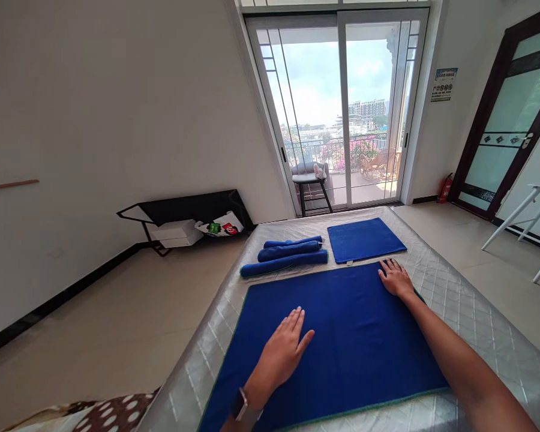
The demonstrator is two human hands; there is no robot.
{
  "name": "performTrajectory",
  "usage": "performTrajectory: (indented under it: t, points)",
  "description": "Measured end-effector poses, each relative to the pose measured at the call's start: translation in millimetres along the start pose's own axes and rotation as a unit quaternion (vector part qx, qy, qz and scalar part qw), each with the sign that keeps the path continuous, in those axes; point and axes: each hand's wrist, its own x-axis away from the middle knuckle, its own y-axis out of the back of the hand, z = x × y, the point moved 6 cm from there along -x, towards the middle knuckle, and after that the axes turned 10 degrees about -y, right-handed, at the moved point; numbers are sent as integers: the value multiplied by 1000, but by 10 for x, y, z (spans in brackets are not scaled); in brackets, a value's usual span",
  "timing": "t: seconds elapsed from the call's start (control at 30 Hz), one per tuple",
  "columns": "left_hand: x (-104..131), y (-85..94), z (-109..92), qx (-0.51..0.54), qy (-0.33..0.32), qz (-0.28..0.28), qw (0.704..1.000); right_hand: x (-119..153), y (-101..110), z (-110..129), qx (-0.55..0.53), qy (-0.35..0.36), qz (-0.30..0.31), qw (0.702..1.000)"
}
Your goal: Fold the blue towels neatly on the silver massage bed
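Observation:
A large blue cloth point(342, 342) with a green edge lies spread flat on a quilted mattress point(472, 312). Over its left half is my left hand point(284, 343), fingers stretched out and thumb apart, with a watch on the wrist; whether it touches the cloth I cannot tell. My right hand point(395, 278) lies flat on the cloth's far right corner, fingers spread. Just beyond sits a smaller blue cloth point(366, 240), flat, with a pale tag at its near edge. To its left lie several rolled blue cloths point(285, 263) side by side.
Beyond the mattress stand a dark stool point(309, 180) and a sliding glass door point(342, 108). A black rack point(189, 210) with white boxes leans near the left wall. At right are a fire extinguisher point(444, 188) and a white-legged table point(517, 210). Dotted brown fabric point(112, 414) shows bottom left.

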Motion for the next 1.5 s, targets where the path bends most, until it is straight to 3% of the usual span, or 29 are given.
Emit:
performTrajectory:
  t: [0.1,0.13,0.2,0.27,0.37,0.57,0.7,0.9,1.0,1.1,1.17,1.27,1.37,1.5]
  points:
    - [-451,-4,-664,37,-115,-18,992,-11,-15,-6,0,1,2,1000]
    - [-527,-23,-785,43,-137,-18,990,-15,-20,-9,0,0,2,1000]
    - [-571,-73,-838,45,-146,-15,988,-20,-26,-12,-1,-1,3,1000]
    - [-496,-126,-683,39,-122,-18,992,-19,-24,-9,-3,0,4,1000]
    - [-214,-213,-238,19,-60,-28,998,-7,-13,-3,-6,1,7,1000]
    - [693,-455,726,-25,71,-26,997,11,5,4,-9,2,3,1000]
    - [1131,-574,1096,-38,133,-45,989,5,-5,-6,-4,2,0,1000]
    - [1167,-546,1086,-35,166,-65,983,31,20,0,6,11,-13,1000]
    - [1139,-494,1028,-31,166,-65,983,86,123,36,15,1,-54,998]
    - [1153,-470,1013,-28,160,-66,984,211,258,93,22,9,-99,995]
    - [1172,-475,1025,-24,157,-63,985,354,298,80,14,24,-98,995]
    - [1189,-486,1045,-21,151,-61,986,704,211,-103,1,59,-49,997]
    - [1197,-480,1051,-31,143,-74,986,1197,-17,-457,8,99,6,995]
    - [1234,-512,1090,-36,125,-83,988,1768,-224,-900,-5,108,-12,994]
